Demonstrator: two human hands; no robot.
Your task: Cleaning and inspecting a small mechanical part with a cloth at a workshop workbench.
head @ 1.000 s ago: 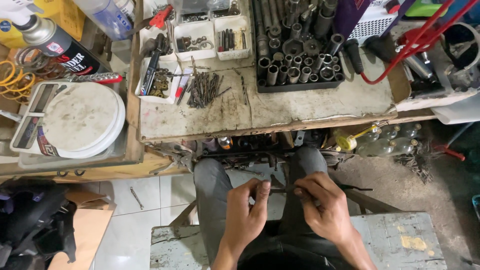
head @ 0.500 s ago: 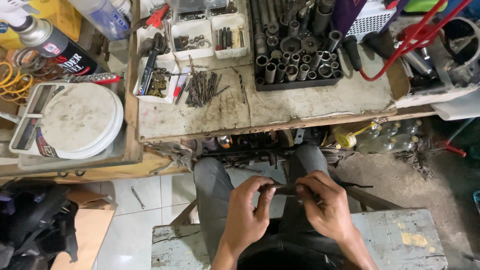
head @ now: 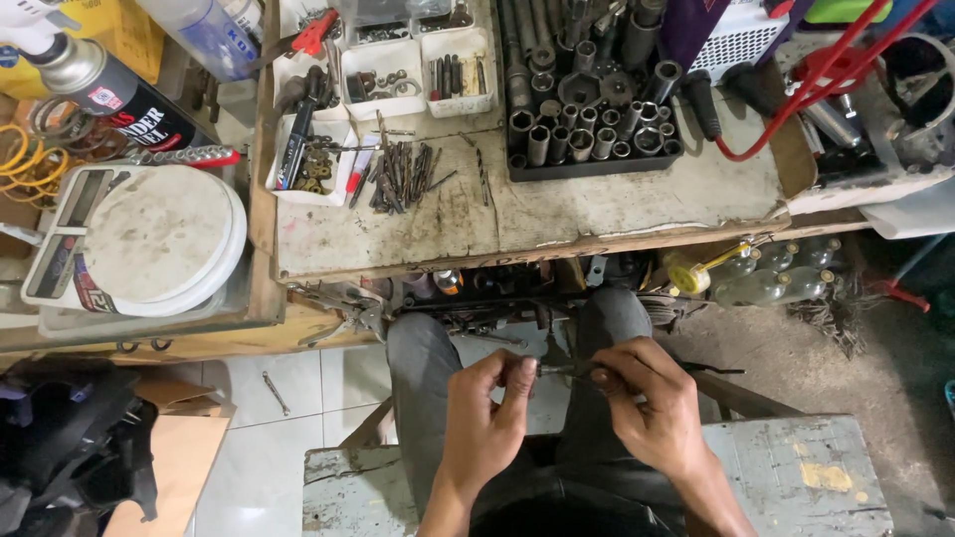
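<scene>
both hands have closed in on each other a little since the earlier frames, and the view has tipped slightly; nothing on the bench has shifted. left hand (head: 484, 423) is curled, thumb and fingertips pinched on the near-left end of a thin dark rod (head: 567, 371). right hand (head: 652, 403) is curled too, fingers wrapped over the rod's right end. the rod lies level between the two hands, above the person's knees and just near of the bench (head: 617, 214) edge; what kind of rod it is cannot be told. the person sits on a grey worn stool (head: 796, 477).

on the bench, far of the hands, a loose pile of drill bits (head: 398, 177) lies left of centre, with white bins (head: 383, 75) of small parts behind it. a black tray of sockets (head: 587, 129) stands to the right of the bits. a red cable (head: 826, 85) loops at far right. at left a white round scale (head: 159, 239) sits on a lower shelf, a spray can (head: 109, 89) far of it. plastic bottles (head: 766, 278) lie under the bench at right.
</scene>
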